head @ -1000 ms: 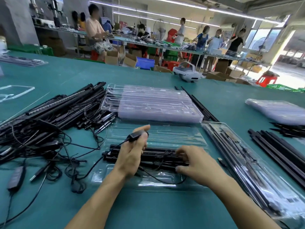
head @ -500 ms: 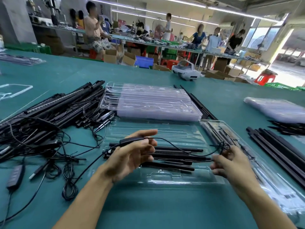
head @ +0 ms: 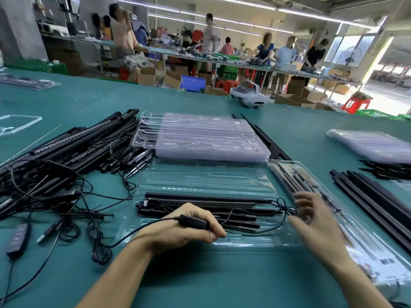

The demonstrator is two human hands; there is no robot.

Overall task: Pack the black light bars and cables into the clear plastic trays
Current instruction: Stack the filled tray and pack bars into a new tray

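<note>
A black controller is gripped between the curled thumb and fingers of the left hand, just above the near edge of the tray. Several bars are already laid lengthwise in the near half of the tray, while its far half is seen bare. From the controller, the cable is trailed off the left side of the tray towards the pile of loose bars and leads lying to the left of it. Thinner runs of the cable are draped across the seated bars to the right end of the tray, where they are looped. The right hand is held at that right end, beside the loop, but it is smeared by motion, so it cannot be told whether its fingers are spread or pinched on the loop. The main risk is judged to lie in the trailing cable: if it is snagged in the pile, a pull on the controller could drag neighbouring leads along or tug the tray sideways. A second risk comes from the slack across the bars; if it is drawn tight, a bar may be lifted out of its groove. Should the cable be left lying over the bars rather than tucked in a channel, it could be pinched when another tray from the stack beyond the far edge is set on top.
</note>
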